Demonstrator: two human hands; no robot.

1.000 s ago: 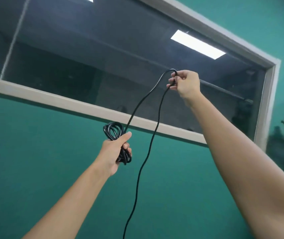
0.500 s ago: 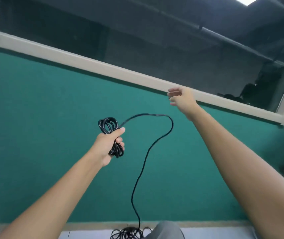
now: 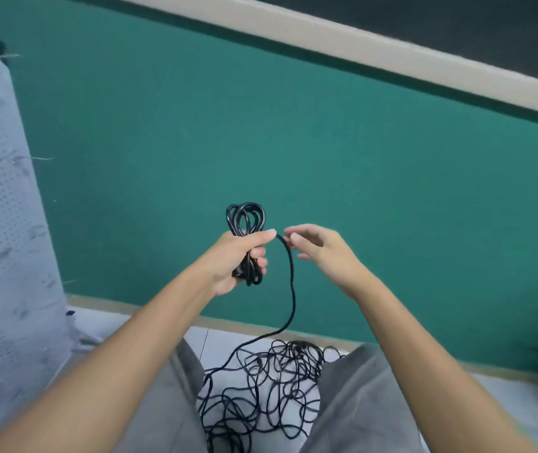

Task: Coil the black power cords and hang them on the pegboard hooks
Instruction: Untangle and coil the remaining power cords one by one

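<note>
My left hand (image 3: 240,259) is closed around a small coil of black power cord (image 3: 245,217), whose loops stick up above my thumb. From the coil the loose cord (image 3: 290,289) hangs down to a tangled heap of black cord (image 3: 274,387) on the pale floor between my knees. Just right of the coil is my right hand (image 3: 318,250), its fingers spread and its fingertips close to the cord where it leaves my left thumb. It holds nothing. A grey perforated pegboard (image 3: 3,207) stands at the left edge; no hooks are visible on it.
A green wall (image 3: 359,191) is straight ahead, with a pale window frame (image 3: 392,47) running across the top. My grey trouser legs (image 3: 359,403) flank the heap of cord on the floor.
My right hand let go of the raised cord and came down next to the left hand. The view tilted down from the window to the floor, heap and pegboard.
</note>
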